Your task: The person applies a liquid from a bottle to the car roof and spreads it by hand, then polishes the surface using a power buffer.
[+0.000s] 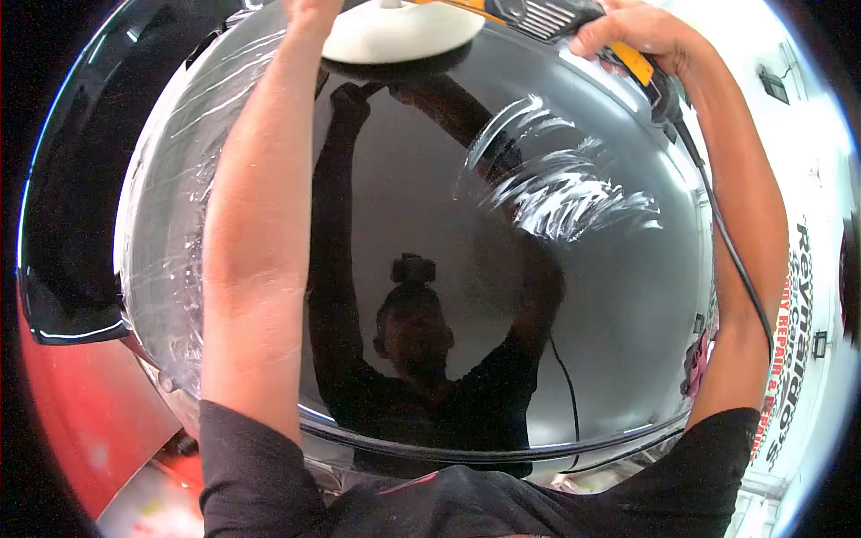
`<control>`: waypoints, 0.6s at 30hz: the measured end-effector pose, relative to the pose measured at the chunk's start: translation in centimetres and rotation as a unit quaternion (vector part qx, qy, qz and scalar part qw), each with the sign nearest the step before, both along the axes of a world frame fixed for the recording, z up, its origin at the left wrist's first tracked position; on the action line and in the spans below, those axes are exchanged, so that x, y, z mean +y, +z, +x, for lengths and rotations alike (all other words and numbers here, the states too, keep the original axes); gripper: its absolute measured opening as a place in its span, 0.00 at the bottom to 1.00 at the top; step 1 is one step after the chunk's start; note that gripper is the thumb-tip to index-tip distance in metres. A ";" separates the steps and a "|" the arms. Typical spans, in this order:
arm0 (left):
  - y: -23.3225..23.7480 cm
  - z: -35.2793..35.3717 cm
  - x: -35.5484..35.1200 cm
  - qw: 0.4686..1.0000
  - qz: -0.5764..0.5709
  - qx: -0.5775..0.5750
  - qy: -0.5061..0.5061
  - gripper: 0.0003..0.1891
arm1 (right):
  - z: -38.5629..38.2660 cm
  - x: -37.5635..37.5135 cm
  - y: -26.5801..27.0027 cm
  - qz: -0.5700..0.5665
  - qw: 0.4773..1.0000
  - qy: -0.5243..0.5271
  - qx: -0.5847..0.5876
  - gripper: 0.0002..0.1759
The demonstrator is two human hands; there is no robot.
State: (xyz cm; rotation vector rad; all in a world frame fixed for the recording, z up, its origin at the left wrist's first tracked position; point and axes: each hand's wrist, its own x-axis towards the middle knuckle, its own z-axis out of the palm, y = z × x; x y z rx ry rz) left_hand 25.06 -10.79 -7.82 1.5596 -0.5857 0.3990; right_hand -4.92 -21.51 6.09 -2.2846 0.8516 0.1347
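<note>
A yellow and black car polisher [538, 16] with a white round pad [399, 34] lies across the top of the view. The pad sits against a glossy black car panel [628, 332]. My right hand [632, 34] is closed around the polisher's rear body. Only part of my left hand [309, 9] shows at the top edge, left of the pad; its fingers are cut off, but the panel's reflection shows it closed on the polisher's side handle. White streaks of polish [574, 199] mark the panel below the polisher.
Clear plastic film [170, 206] covers the panel's left side. A black cord [722, 224] runs from the polisher along my right forearm. Another black car part [72, 206] stands far left, above a red surface [81, 412]. A white wall with lettering [789, 341] is at right.
</note>
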 end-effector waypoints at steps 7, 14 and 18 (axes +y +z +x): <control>1.2 -4.6 -0.9 1.000 -0.007 -0.017 -0.018 0.19 | -3.8 -2.8 -0.2 0.018 1.000 -0.006 -0.023 0.45; 1.6 -14.4 -9.4 0.995 0.048 -0.076 -0.038 0.23 | -17.3 -4.9 -0.7 0.020 0.995 -0.086 -0.055 0.52; 0.6 -21.6 -15.2 0.988 -0.008 -0.129 -0.083 0.22 | -26.5 -6.6 -1.5 0.025 0.990 -0.118 -0.073 0.52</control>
